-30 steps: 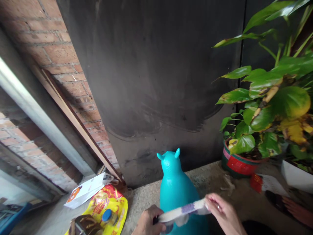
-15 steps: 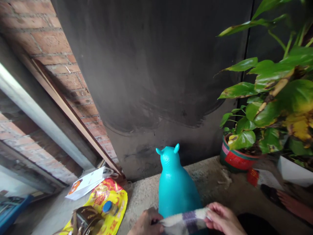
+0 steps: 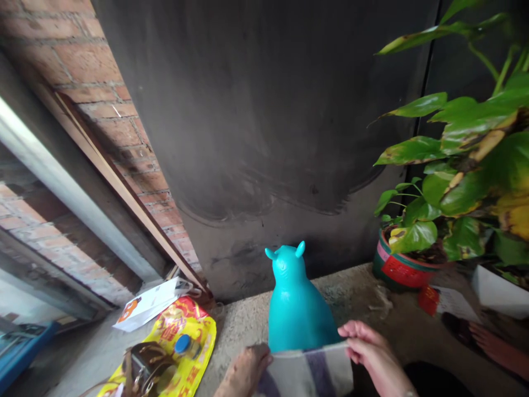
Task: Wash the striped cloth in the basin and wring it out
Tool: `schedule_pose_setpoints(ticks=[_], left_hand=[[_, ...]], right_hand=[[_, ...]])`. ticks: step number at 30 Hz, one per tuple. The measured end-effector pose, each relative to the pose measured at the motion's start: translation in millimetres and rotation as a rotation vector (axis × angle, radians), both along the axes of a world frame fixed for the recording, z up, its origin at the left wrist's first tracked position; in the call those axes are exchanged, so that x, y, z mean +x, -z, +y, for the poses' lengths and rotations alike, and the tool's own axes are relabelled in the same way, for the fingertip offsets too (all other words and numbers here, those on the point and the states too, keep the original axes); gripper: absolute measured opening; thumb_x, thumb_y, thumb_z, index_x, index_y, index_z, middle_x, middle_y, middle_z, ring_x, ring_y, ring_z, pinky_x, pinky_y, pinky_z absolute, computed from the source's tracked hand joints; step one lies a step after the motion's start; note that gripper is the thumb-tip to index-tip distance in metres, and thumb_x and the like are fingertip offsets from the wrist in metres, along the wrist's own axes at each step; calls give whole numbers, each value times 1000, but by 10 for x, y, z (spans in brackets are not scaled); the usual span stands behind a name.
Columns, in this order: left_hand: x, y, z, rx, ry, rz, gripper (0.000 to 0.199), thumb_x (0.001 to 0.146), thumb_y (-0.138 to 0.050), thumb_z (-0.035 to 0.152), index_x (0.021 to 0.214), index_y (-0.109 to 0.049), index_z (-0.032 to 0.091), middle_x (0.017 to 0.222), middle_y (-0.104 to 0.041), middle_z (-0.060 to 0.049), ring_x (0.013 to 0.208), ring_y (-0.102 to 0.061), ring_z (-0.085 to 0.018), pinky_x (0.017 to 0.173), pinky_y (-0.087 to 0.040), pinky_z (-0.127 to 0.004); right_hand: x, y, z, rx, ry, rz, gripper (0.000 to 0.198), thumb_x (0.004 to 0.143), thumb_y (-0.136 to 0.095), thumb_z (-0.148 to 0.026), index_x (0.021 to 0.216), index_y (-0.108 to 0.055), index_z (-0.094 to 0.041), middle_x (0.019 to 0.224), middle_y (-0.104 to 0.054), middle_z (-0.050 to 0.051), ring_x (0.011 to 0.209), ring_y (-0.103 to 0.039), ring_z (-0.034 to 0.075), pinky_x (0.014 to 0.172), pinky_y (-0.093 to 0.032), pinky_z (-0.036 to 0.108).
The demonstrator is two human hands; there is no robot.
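Observation:
My left hand point(image 3: 244, 371) and my right hand point(image 3: 368, 353) each pinch a top corner of a pale cloth with purple stripes point(image 3: 308, 372), stretched flat between them at the bottom of the view. Right behind the cloth stands a turquoise plastic animal toy point(image 3: 294, 303) with two small ears, its lower part hidden by the cloth. The toy sits on a rough concrete floor point(image 3: 355, 300) in front of a dark wall point(image 3: 264, 127).
A potted green plant in a red pot point(image 3: 403, 267) stands at the right, its leaves reaching overhead. A yellow printed bag point(image 3: 182, 339) and a white paper point(image 3: 151, 303) lie at the left by a brick wall point(image 3: 103, 105). A bare foot point(image 3: 494, 342) rests at far right.
The cloth was a narrow rolled strip across the toy; now it hangs spread open and wider between my hands. My hands moved slightly apart, and the view tilted a little.

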State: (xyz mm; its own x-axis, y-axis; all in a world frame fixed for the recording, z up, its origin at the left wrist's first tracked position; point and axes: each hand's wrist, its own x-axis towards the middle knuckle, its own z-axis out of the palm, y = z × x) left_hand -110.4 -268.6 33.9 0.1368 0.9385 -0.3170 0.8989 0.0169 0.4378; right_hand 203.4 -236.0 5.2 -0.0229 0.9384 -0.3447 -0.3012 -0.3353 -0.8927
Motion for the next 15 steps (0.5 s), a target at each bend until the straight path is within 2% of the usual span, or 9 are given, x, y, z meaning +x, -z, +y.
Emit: schedule_pose_setpoints(ticks=[2, 6, 9, 11, 12, 15], left_hand=[[4, -234, 172, 37, 22, 87, 38, 93, -31, 41, 82, -64, 24, 87, -73, 0, 85, -66, -14, 74, -45, -23], [-11, -765, 506, 185, 38, 154, 38, 95, -27, 40, 90, -61, 24, 97, -71, -2, 95, -65, -16, 82, -45, -27], [25, -963, 607, 229, 40, 194, 41, 96, -24, 42, 101, -60, 24, 107, -68, -5, 103, -65, -21, 87, -46, -32], [93, -919, 569, 204, 30, 220, 43, 96, -24, 43, 105, -61, 24, 109, -67, -7, 103, -66, -24, 87, -48, -35], [138, -839, 521, 174, 28, 227, 43, 96, -24, 42, 105, -61, 24, 110, -67, -7, 102, -67, -24, 86, -50, -36], [300, -397, 296, 15, 43, 242, 42, 94, -25, 33, 103, -65, 23, 112, -69, -8, 98, -69, -23, 86, -53, -37]], right_hand=[[-64, -209, 200, 57, 4, -24, 27, 59, -72, -32, 80, -63, -18, 82, -70, 1, 55, -55, 8, 54, -35, 24], [-138, -771, 561, 229, 8, -108, 27, 61, -69, -33, 82, -64, -17, 81, -68, 1, 57, -55, 9, 54, -37, 24], [-93, -1013, 642, 323, 9, -191, 28, 65, -66, -35, 86, -65, -17, 81, -68, 1, 59, -56, 10, 56, -39, 25], [-24, -931, 591, 332, -11, -256, 28, 67, -63, -38, 87, -64, -18, 83, -68, 2, 61, -57, 11, 56, -40, 26], [14, -802, 538, 314, -31, -297, 29, 68, -62, -40, 87, -64, -18, 81, -68, 2, 60, -57, 12, 55, -40, 26], [108, -131, 285, 197, -122, -474, 31, 74, -56, -49, 84, -62, -20, 64, -61, -1, 57, -57, 14, 52, -39, 25]])
